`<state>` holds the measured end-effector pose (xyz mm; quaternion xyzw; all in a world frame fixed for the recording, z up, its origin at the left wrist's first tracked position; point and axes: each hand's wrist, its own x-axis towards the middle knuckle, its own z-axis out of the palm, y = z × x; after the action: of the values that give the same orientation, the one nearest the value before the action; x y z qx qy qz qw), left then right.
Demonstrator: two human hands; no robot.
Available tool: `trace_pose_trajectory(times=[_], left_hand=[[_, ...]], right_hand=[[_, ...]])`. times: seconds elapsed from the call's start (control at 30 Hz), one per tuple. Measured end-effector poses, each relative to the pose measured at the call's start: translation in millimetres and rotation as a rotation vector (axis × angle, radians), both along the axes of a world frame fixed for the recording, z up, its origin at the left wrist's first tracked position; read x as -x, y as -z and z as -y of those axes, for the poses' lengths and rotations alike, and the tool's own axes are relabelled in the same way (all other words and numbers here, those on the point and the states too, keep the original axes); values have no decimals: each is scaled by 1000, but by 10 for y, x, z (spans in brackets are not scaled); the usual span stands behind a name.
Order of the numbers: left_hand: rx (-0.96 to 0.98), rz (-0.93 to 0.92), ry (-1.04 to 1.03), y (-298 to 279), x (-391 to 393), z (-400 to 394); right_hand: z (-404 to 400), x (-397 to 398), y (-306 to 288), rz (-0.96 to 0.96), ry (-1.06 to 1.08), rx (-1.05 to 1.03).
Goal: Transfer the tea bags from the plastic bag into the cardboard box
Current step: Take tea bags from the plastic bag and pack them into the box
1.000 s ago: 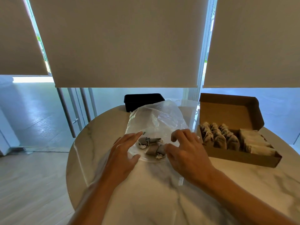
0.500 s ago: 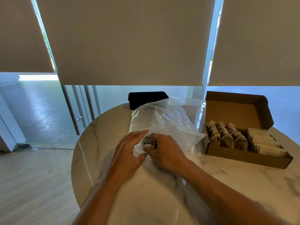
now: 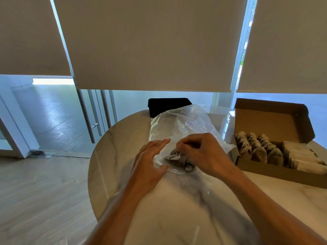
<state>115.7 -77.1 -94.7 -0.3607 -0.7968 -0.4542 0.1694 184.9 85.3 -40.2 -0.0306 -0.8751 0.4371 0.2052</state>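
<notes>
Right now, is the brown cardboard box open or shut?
Open: the brown cardboard box has its lid standing up behind, with rows of tea bags visible inside.

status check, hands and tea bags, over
Left hand flat on plastic bag. Right hand pinching tea bags at its mouth. Cardboard box open, path clear.

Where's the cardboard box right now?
In the head view, the open cardboard box sits on the right of the marble table, just right of the plastic bag, holding rows of tea bags.
</notes>
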Motion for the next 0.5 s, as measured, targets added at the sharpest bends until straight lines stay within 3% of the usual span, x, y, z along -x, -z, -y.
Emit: trace_pose_trajectory(times=[0.33, 0.5], left_hand=[[19, -71, -24, -11, -105, -140], [128, -134, -22, -116, -290, -321]], right_hand=[[-103, -148, -217, -113, -100, 249], [-173, -186, -265, -150, -115, 362]])
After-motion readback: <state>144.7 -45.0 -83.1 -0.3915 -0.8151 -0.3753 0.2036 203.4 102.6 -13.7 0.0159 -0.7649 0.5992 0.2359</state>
